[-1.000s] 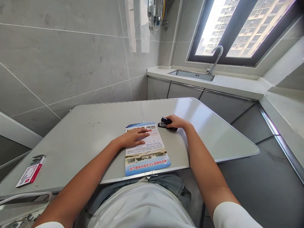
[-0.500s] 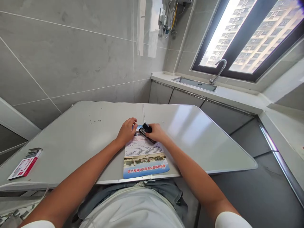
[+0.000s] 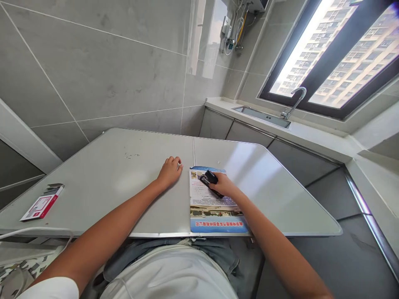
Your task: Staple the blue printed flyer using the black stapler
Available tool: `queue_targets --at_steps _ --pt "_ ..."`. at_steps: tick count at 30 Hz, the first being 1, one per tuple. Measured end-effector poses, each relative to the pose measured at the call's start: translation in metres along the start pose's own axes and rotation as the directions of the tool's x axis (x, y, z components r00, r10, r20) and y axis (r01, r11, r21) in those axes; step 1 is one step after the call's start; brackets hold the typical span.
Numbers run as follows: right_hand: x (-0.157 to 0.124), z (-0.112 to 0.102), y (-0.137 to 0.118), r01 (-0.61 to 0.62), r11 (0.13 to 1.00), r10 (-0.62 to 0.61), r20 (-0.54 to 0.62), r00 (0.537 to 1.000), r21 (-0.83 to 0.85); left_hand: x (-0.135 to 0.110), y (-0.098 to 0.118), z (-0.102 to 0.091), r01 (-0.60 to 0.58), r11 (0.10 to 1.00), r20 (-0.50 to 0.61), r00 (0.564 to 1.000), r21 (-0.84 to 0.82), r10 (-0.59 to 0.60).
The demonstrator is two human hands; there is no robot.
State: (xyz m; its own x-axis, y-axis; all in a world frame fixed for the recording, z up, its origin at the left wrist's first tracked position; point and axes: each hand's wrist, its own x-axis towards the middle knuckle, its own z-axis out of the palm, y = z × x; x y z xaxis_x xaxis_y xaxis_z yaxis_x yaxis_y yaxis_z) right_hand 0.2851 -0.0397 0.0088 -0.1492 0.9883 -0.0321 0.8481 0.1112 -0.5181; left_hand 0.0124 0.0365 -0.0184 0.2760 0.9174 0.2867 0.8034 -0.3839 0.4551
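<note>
My right hand [image 3: 227, 185] is wrapped round a black stapler [image 3: 213, 181], which lies slantwise over the upper part of a printed leaflet [image 3: 215, 212]. The leaflet has a blue border and red lettering, upside down to me, and lies near the table's front edge. To its left, my left hand [image 3: 170, 171] rests on the table, apart from the paper. Its fingers are curled with the thumb close to them; a tiny pale spot shows between, too small to name.
Small dark bits like loose staples [image 3: 132, 155] lie on the white table [image 3: 149, 145] at the back left. A red and white box [image 3: 42, 207] with dark grey strips [image 3: 54, 188] at its end sits far left. Behind are a sink [image 3: 263, 116] and faucet [image 3: 296, 101].
The leaflet and the stapler in my right hand have shifted right, away from my left hand. My left hand has come off the leaflet's edge. The view has turned slightly.
</note>
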Motion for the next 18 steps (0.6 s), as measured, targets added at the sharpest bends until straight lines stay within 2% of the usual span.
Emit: queue_targets --at_steps 4,6,8,11,13,14,16,18 --pt "-0.015 -0.022 0.038 -0.056 0.998 0.056 -0.012 0.998 -0.004 0.000 -0.002 0.001 0.063 0.997 -0.003 0.998 0.045 -0.063" --pt "-0.021 -0.026 0.049 -0.078 0.997 0.078 -0.024 0.997 -0.001 0.000 -0.005 0.002 0.120 0.986 -0.011 0.993 0.114 -0.119" --pt "-0.024 -0.028 0.056 -0.088 0.996 0.088 -0.028 0.996 0.006 0.001 -0.009 0.003 0.167 0.970 0.030 0.984 0.179 -0.175" --pt "-0.024 -0.041 0.065 -0.054 0.997 0.051 0.078 0.996 0.046 0.001 -0.014 0.007 0.187 0.958 0.120 0.969 0.218 -0.217" --pt "-0.020 -0.057 0.074 -0.015 1.000 0.012 0.155 0.988 0.016 0.000 -0.015 0.009 0.189 0.954 0.129 0.966 0.232 -0.222" --pt "-0.016 -0.067 0.080 -0.008 0.999 0.013 0.147 0.989 -0.038 0.000 -0.016 0.010 0.192 0.952 0.121 0.967 0.239 -0.225" --pt "-0.007 -0.082 0.095 -0.096 0.978 0.096 -0.009 0.995 -0.185 -0.001 -0.015 0.010 0.196 0.949 0.111 0.967 0.249 -0.229" --pt "0.002 -0.088 0.111 -0.228 0.936 0.189 -0.161 0.969 -0.270 -0.001 -0.015 0.010 0.195 0.948 0.111 0.967 0.252 -0.229"
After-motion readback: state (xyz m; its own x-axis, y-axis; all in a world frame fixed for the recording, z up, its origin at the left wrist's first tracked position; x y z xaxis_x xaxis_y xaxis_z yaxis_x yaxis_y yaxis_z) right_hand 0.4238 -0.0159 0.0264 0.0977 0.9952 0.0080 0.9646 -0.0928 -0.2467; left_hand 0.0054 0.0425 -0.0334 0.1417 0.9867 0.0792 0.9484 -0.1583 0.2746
